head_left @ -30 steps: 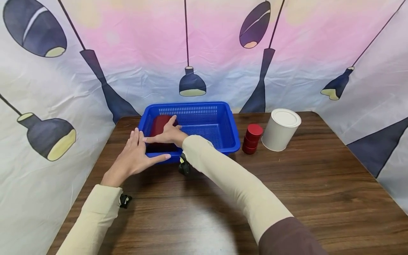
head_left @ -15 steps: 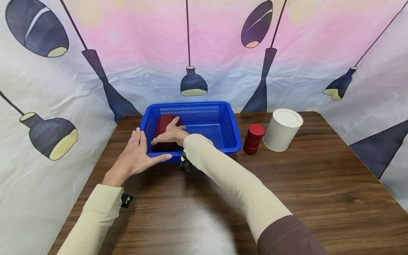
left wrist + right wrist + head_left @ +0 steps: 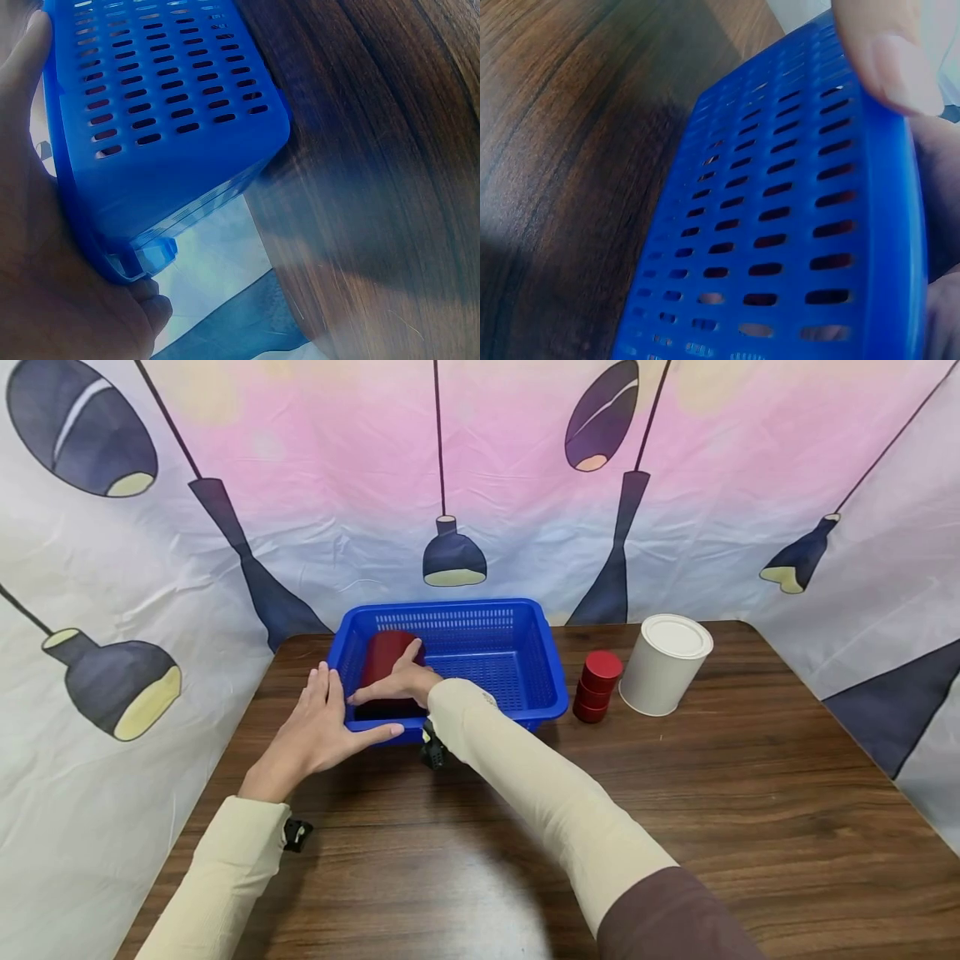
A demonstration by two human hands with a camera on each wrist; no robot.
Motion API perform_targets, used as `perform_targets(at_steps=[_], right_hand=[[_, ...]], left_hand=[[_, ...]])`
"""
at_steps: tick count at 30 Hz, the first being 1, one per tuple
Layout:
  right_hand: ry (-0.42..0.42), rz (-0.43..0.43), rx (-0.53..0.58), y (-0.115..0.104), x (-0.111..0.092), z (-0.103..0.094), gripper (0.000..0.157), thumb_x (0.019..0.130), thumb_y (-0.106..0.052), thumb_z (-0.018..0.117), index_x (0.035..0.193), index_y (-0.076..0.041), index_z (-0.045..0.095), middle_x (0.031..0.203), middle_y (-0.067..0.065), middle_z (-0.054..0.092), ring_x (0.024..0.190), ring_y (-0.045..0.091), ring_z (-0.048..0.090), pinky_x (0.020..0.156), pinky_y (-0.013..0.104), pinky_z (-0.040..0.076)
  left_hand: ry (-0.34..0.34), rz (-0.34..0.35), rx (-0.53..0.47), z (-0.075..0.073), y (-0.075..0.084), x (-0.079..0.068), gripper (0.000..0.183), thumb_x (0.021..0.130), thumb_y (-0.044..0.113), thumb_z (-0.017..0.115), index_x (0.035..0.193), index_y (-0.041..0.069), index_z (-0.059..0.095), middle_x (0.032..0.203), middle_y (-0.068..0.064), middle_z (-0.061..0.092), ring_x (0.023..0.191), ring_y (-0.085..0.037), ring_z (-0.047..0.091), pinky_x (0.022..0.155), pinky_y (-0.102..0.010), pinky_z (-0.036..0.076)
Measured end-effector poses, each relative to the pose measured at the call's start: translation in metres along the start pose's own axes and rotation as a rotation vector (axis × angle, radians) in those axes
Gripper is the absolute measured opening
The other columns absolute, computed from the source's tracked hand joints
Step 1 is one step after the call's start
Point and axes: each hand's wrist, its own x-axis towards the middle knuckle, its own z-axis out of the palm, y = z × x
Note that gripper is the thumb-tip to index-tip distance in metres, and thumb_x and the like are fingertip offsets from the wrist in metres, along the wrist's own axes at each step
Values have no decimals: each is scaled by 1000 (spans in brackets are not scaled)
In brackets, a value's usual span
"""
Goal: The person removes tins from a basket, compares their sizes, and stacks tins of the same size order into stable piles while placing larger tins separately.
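Note:
A blue perforated plastic basket (image 3: 483,675) stands at the back of the table. In its left part lies a large dark red rounded object (image 3: 388,653), partly covered by my right hand; its kind cannot be made out. My right hand (image 3: 399,682) reaches over the front rim and lies spread across this object, thumb out to the left, index finger pointing away. My left hand (image 3: 311,731) rests on the basket's front left corner, fingers straight along the left rim, thumb along the front rim. That thumb (image 3: 900,71) laps over the rim in the right wrist view.
To the right of the basket stands a small red ribbed cylinder (image 3: 597,687). A larger white lidded can (image 3: 666,665) is upright beside it. The wooden tabletop (image 3: 675,827) extends forward and right. A printed cloth (image 3: 337,552) hangs close behind the table.
My right thumb has drawn in to the right, away from my left fingers, and the dark red object has shifted slightly right in the basket. My left hand stays on the corner.

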Motion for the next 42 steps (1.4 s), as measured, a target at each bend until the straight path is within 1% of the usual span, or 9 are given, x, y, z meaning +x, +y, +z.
perform_targets(at_steps=[7,13,20,25,30,34,35,37,42], right_hand=[[-9,-32,37,2,0,0,142,75,-52,84,155,-30,-32,171,3,0,151,31,24,120,49,28],[3,-48,39,3,0,0,139,78,-50,84,156,-29,-30,171,4,0,151,31,24,120,48,28],[-11,-67,51,2,-1,2,138,79,-47,84,157,-29,-29,171,2,0,151,29,26,121,44,27],[8,-48,12,3,-2,1,136,79,-49,83,158,-29,-26,171,4,7,149,31,30,119,45,31],[28,-44,3,3,-3,-3,138,77,-48,85,159,-29,-24,166,10,25,143,33,38,114,45,39],[30,-60,16,0,-6,-9,138,77,-47,85,158,-29,-26,166,11,24,144,32,37,112,46,42],[32,-63,18,-1,-8,-11,138,78,-47,85,158,-30,-26,166,10,23,144,32,38,110,47,44],[35,-61,21,-4,-11,-16,138,78,-48,84,157,-32,-27,168,9,17,147,32,33,106,50,47],[45,-81,59,-13,-22,-33,139,77,-48,85,155,-38,-29,169,10,11,145,35,34,84,57,57]], left_hand=[[1,-5,-2,1,-1,1,136,80,87,50,155,-12,-5,162,-30,-18,149,-48,-16,116,-69,6],[11,4,-1,1,0,1,135,81,86,51,155,-13,-3,162,-31,-17,149,-49,-13,116,-69,6],[16,12,5,0,2,0,133,83,84,51,155,-14,-2,162,-32,-16,149,-51,-12,116,-70,8],[7,5,1,1,1,1,134,82,85,51,155,-13,-2,162,-31,-17,149,-50,-14,116,-70,7],[3,-1,-3,1,1,1,135,81,86,51,155,-13,-2,162,-31,-17,149,-50,-15,116,-70,6],[4,-1,3,2,2,1,135,81,86,51,155,-13,-3,162,-32,-16,149,-51,-14,115,-70,7],[2,-2,2,1,2,1,136,81,86,51,155,-13,-4,162,-32,-17,149,-50,-14,115,-70,7],[1,-2,4,1,2,2,136,81,86,52,155,-12,-6,162,-32,-17,149,-50,-14,115,-70,8],[-5,-5,0,0,1,2,136,81,86,52,155,-11,-9,162,-31,-19,149,-50,-15,115,-71,8]])
